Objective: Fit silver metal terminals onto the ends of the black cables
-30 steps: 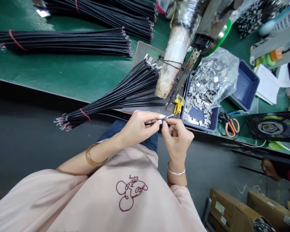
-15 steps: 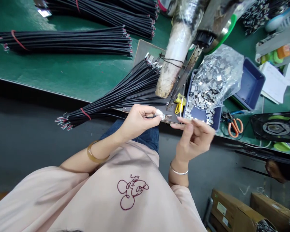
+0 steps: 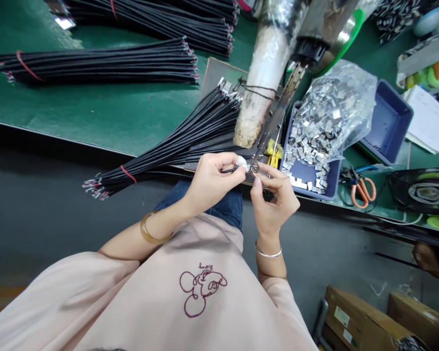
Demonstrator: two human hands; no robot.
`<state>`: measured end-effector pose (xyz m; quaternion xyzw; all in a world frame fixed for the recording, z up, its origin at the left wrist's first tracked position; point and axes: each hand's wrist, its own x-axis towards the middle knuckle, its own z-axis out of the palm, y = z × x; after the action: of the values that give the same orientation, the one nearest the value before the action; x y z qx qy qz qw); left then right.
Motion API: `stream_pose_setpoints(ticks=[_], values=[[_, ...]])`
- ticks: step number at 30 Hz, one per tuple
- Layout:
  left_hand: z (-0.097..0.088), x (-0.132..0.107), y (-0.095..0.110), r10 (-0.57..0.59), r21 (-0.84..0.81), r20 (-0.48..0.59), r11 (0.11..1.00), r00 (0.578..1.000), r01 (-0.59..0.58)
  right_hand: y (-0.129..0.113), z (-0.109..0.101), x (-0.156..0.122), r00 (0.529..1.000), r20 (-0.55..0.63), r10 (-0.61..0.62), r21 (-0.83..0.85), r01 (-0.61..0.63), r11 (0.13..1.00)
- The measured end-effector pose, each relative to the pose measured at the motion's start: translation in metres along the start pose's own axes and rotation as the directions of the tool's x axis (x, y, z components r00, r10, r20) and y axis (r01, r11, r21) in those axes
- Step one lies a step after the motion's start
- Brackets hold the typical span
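My left hand (image 3: 211, 181) pinches the end of a thin black cable (image 3: 229, 170) at the bench's near edge. My right hand (image 3: 274, 197) meets it from the right, fingers closed on a small metal clip (image 3: 255, 169) at the cable's tip. Just behind the hands lies a fanned bundle of black cables (image 3: 183, 144) tied with a red band. To the right stands a blue tray (image 3: 310, 187) of small metal clips, with a clear bag of clips (image 3: 329, 117) resting on it.
Two more black cable bundles (image 3: 95, 61) lie on the green bench (image 3: 95, 112). A wrapped machine column (image 3: 267, 78) rises behind the hands. An empty blue tray (image 3: 386, 126), orange scissors (image 3: 364, 187), a fan (image 3: 424, 190) and cardboard boxes (image 3: 366, 321) sit to the right.
My right hand swung out toward the clip tray with its fingers spread, then came back to the cable tip with fingers closed. My left hand kept its grip on the cable.
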<state>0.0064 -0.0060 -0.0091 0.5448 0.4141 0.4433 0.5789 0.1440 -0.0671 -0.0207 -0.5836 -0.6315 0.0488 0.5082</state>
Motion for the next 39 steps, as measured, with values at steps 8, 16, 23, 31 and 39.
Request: stream_pose_setpoints(ticks=[8,16,23,31,39], values=[[0.002,0.004,0.005,0.06,0.045,-0.035,0.997,0.998,-0.058,-0.005,0.0,0.01,1.0,-0.019,-0.022,-0.009,0.022,1.0],[-0.002,0.004,0.008,-0.025,0.052,0.018,0.998,1.0,0.024,-0.008,-0.006,0.005,0.998,0.048,-0.032,-0.016,0.032,0.999],[-0.002,0.001,0.006,-0.008,0.086,0.056,0.996,0.998,0.003,-0.005,-0.01,0.004,0.997,0.068,-0.033,-0.046,0.036,0.998],[0.0,0.005,0.009,0.037,0.065,0.002,0.997,0.999,-0.038,-0.01,-0.011,0.01,0.998,0.056,-0.022,0.006,0.022,1.0],[-0.003,0.0,0.006,-0.007,0.098,0.066,0.995,0.998,0.001,-0.007,-0.012,0.004,0.993,0.115,-0.019,0.019,0.017,1.0]])
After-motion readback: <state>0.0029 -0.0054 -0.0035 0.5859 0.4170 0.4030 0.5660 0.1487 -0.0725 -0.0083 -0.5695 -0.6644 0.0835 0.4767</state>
